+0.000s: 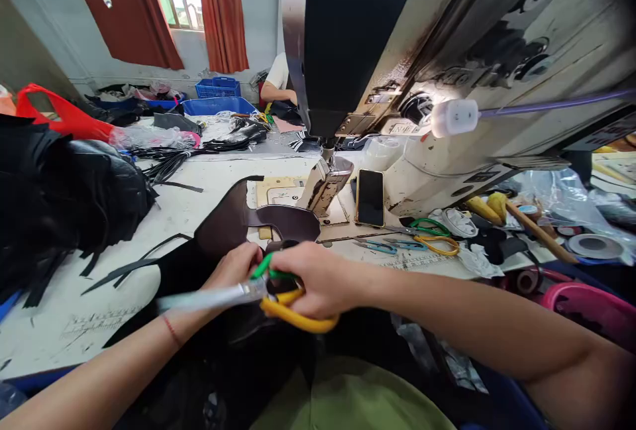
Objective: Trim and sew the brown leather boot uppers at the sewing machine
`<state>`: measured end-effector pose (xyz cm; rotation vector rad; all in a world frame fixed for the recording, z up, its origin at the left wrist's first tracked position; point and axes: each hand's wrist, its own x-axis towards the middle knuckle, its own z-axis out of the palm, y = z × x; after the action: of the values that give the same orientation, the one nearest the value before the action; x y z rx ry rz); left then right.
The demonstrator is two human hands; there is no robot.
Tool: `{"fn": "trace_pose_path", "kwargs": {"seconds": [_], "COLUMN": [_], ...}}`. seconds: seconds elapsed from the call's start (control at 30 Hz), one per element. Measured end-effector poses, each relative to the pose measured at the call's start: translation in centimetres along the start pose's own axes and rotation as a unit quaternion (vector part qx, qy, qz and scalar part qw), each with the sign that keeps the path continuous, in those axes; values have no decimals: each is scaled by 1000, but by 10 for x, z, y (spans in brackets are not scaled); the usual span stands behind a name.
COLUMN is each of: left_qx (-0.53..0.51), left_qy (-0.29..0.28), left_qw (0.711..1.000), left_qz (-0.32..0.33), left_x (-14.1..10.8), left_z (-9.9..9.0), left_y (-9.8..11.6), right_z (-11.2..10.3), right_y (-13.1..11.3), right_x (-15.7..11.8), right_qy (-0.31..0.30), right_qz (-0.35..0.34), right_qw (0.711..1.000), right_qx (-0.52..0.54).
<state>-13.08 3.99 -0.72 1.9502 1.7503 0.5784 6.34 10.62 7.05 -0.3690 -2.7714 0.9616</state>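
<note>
My right hand (pixel 318 277) is closed around a pair of scissors (pixel 298 314) with one green and one yellow handle loop. The slightly blurred blades point left, passing over my left wrist. Close beside it, my left hand (pixel 236 268) has its fingers curled on a dark brown, leather-like piece (pixel 223 221); its fingertips are partly hidden. A curved strip of this piece (pixel 293 218) reaches right, in front of the sewing machine's post (pixel 328 185). Black material hangs below both hands.
The sewing machine head (pixel 358 39) looms overhead. A phone (pixel 370 198), blue thread snips (pixel 377 246) and another pair of scissors (pixel 437 243) lie at right. Black pieces (pixel 64 191) are heaped at left. Across the table, a person's arm (pixel 278 89) shows beside blue bins (pixel 218 107).
</note>
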Motion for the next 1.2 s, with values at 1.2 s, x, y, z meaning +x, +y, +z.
{"fn": "trace_pose_path", "kwargs": {"seconds": [1.2], "left_qx": [-127], "left_qy": [-270], "left_qw": [925], "left_qz": [234], "left_x": [-13], "left_z": [3], "left_y": [-9], "right_z": [47], "right_y": [28], "right_x": [-112], "right_qy": [-40], "right_qz": [169], "right_qw": [934], "right_qx": [-313]}}
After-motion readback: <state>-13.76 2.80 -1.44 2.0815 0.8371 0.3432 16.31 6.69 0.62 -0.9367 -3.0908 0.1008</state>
